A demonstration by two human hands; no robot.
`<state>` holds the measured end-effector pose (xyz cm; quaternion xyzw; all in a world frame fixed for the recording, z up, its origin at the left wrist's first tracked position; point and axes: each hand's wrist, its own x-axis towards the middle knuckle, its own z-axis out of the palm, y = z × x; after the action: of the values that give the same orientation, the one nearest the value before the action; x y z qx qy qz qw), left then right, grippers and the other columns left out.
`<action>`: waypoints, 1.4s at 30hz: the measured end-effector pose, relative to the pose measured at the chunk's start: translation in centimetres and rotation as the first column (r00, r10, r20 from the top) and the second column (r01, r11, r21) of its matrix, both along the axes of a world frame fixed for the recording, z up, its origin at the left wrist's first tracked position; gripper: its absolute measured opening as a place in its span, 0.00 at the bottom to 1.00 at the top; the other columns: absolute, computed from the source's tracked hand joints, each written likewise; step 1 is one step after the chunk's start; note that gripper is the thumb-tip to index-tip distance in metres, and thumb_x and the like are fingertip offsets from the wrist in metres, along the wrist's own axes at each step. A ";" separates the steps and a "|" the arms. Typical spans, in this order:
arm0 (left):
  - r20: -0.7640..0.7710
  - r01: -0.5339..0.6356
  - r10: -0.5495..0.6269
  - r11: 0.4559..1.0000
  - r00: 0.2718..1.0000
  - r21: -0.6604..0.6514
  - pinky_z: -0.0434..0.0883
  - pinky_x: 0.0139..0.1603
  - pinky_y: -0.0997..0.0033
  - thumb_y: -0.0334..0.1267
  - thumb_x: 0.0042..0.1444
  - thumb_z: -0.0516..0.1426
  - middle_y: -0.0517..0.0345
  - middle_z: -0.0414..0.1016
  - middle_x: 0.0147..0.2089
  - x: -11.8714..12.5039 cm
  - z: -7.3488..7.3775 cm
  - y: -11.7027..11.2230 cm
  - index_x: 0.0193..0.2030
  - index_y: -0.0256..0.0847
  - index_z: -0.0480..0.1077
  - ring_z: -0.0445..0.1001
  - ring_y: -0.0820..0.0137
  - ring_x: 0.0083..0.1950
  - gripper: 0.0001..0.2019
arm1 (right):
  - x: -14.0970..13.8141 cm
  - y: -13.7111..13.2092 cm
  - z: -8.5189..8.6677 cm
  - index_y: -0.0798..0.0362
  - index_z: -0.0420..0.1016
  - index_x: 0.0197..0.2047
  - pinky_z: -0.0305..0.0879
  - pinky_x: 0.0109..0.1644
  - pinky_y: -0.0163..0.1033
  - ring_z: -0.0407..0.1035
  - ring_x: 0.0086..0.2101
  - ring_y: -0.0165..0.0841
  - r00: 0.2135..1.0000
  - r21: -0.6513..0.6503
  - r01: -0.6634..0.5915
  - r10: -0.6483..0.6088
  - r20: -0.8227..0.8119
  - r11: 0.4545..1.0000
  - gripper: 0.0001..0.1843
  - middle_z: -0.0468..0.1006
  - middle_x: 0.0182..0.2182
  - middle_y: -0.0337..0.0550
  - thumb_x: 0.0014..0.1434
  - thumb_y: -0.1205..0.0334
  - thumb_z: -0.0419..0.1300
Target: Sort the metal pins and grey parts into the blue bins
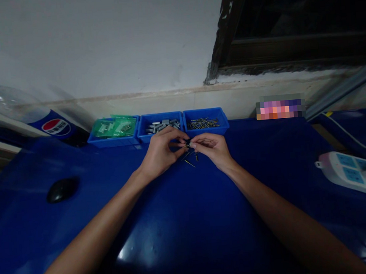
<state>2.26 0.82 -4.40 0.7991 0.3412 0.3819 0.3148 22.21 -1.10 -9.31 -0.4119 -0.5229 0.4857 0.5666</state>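
Both hands meet just in front of the blue bins. My left hand point(163, 152) is closed, its thumb and fingers pinching near one end of a thin brass-coloured screw-like piece point(186, 145). From the other side my right hand point(213, 149) also pinches at this piece; fingers hide much of it. Beneath the hands, several similar thin pieces point(189, 163) lie loose on the blue table point(177, 222). Straight behind, the right bin point(207, 131) contains many of these thin metal pieces. Grey metal blocks point(166, 124) fill the middle bin point(160, 136), partly behind my left hand.
Green plastic packets point(118, 126) sit in the left bin point(113, 142). A large cola bottle point(31, 108) leans at the far left, with a black computer mouse point(62, 190) nearer me. A white power strip point(357, 174) is at right. The wall point(115, 45) rises behind the bins.
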 end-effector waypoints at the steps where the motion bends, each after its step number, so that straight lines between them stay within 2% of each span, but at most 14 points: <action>1: -0.017 -0.007 0.007 1.000 1.000 0.013 0.84 0.46 0.62 0.32 0.60 0.65 0.50 0.77 0.48 -0.1 0.0 0.1 0.47 0.38 0.78 0.80 0.67 0.44 0.09 | 0.0 0.0 0.0 0.49 0.86 0.34 0.78 0.36 0.43 0.79 0.30 0.35 1.000 -0.001 0.006 -0.006 -0.003 1.000 0.12 0.86 0.30 0.41 0.51 0.52 0.77; 3: -0.090 -0.029 0.033 0.998 0.995 0.054 0.83 0.47 0.61 0.33 0.59 0.66 0.50 0.78 0.49 -0.4 0.0 0.3 0.49 0.38 0.78 0.80 0.66 0.45 0.11 | -0.1 -0.1 0.0 0.49 0.86 0.34 0.78 0.35 0.43 0.78 0.29 0.34 0.998 0.010 0.064 -0.064 -0.011 0.998 0.11 0.86 0.30 0.41 0.51 0.52 0.77; 5: -0.222 -0.014 0.036 0.995 0.974 0.100 0.82 0.49 0.59 0.32 0.59 0.66 0.50 0.79 0.49 -0.8 0.0 0.6 0.51 0.38 0.77 0.80 0.64 0.46 0.12 | -0.2 -0.1 0.0 0.48 0.86 0.35 0.79 0.36 0.43 0.78 0.29 0.34 0.984 0.033 0.178 -0.177 -0.026 0.983 0.10 0.86 0.31 0.41 0.52 0.54 0.76; 7: -0.374 0.064 -0.014 0.991 0.927 0.120 0.80 0.53 0.57 0.31 0.60 0.66 0.49 0.81 0.49 -1.2 0.0 0.8 0.51 0.38 0.78 0.81 0.62 0.47 0.12 | -0.3 0.0 0.0 0.47 0.86 0.37 0.79 0.37 0.43 0.78 0.30 0.34 0.952 0.059 0.305 -0.302 -0.049 0.951 0.09 0.86 0.33 0.41 0.53 0.55 0.76; 9: -0.489 0.142 -0.070 0.984 0.870 0.111 0.79 0.56 0.57 0.30 0.62 0.64 0.49 0.82 0.51 -1.4 0.0 0.9 0.52 0.39 0.79 0.82 0.60 0.49 0.12 | -0.3 0.1 0.0 0.47 0.86 0.41 0.80 0.37 0.44 0.79 0.30 0.34 0.930 0.068 0.367 -0.364 -0.060 0.928 0.11 0.87 0.38 0.42 0.54 0.55 0.75; 13: -0.579 0.190 -0.103 0.977 0.809 0.092 0.79 0.54 0.61 0.25 0.63 0.59 0.50 0.83 0.51 -1.5 -0.2 0.7 0.51 0.41 0.80 0.83 0.61 0.49 0.14 | -0.1 0.1 -0.2 0.46 0.83 0.50 0.81 0.39 0.46 0.79 0.32 0.34 0.937 0.084 0.349 -0.347 -0.027 0.934 0.17 0.86 0.47 0.45 0.57 0.56 0.73; 18: -0.631 0.190 -0.100 0.979 0.769 0.077 0.78 0.47 0.65 0.23 0.63 0.57 0.50 0.82 0.45 -1.2 -0.1 0.5 0.45 0.40 0.79 0.82 0.63 0.44 0.12 | 0.0 0.1 -0.5 0.46 0.83 0.48 0.81 0.39 0.45 0.78 0.32 0.33 0.944 0.104 0.325 -0.328 0.018 0.940 0.14 0.86 0.47 0.44 0.59 0.55 0.71; 21: -0.660 0.178 -0.092 0.982 0.745 0.064 0.76 0.43 0.66 0.25 0.65 0.55 0.49 0.81 0.44 -1.1 0.1 0.5 0.44 0.39 0.78 0.80 0.64 0.41 0.10 | 0.0 0.1 -0.6 0.46 0.83 0.48 0.81 0.38 0.44 0.78 0.32 0.33 0.944 0.098 0.325 -0.329 0.030 0.941 0.14 0.86 0.46 0.43 0.59 0.54 0.71; 27: -0.665 0.170 -0.098 0.985 0.740 0.043 0.72 0.41 0.67 0.25 0.67 0.52 0.50 0.78 0.43 -1.1 0.2 0.3 0.44 0.39 0.73 0.77 0.65 0.40 0.09 | 0.0 0.1 -0.4 0.46 0.83 0.45 0.79 0.36 0.42 0.77 0.30 0.32 0.945 0.102 0.323 -0.326 0.012 0.941 0.12 0.87 0.43 0.43 0.58 0.55 0.72; 34: -0.662 0.130 -0.068 0.991 0.746 0.044 0.71 0.41 0.65 0.27 0.70 0.49 0.50 0.73 0.43 -1.1 -0.6 0.4 0.47 0.39 0.68 0.73 0.65 0.39 0.08 | -0.1 0.0 -0.3 0.48 0.83 0.44 0.77 0.34 0.40 0.77 0.29 0.31 0.949 0.093 0.315 -0.315 -0.020 0.944 0.13 0.87 0.41 0.44 0.58 0.54 0.72; 38: -0.514 0.137 -0.067 0.986 0.855 0.098 0.72 0.44 0.65 0.26 0.69 0.50 0.51 0.72 0.46 -1.0 -0.7 0.6 0.48 0.39 0.67 0.73 0.66 0.40 0.08 | -0.1 0.0 -0.2 0.48 0.84 0.44 0.75 0.33 0.39 0.76 0.28 0.31 0.953 0.088 0.301 -0.301 -0.014 0.950 0.12 0.87 0.38 0.43 0.58 0.54 0.72; 42: -0.316 0.097 -0.044 0.983 0.948 0.155 0.72 0.45 0.67 0.24 0.65 0.55 0.54 0.73 0.46 -0.8 -0.3 0.7 0.48 0.40 0.67 0.74 0.68 0.42 0.09 | -0.2 -0.2 -0.1 0.48 0.85 0.45 0.75 0.35 0.40 0.77 0.30 0.32 0.981 0.101 0.190 -0.192 0.015 0.977 0.11 0.87 0.36 0.42 0.60 0.55 0.71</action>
<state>1.46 1.49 -4.66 0.8848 0.3240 0.2673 0.2018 22.03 -1.32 -9.45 -0.4377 -0.5112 0.3974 0.6238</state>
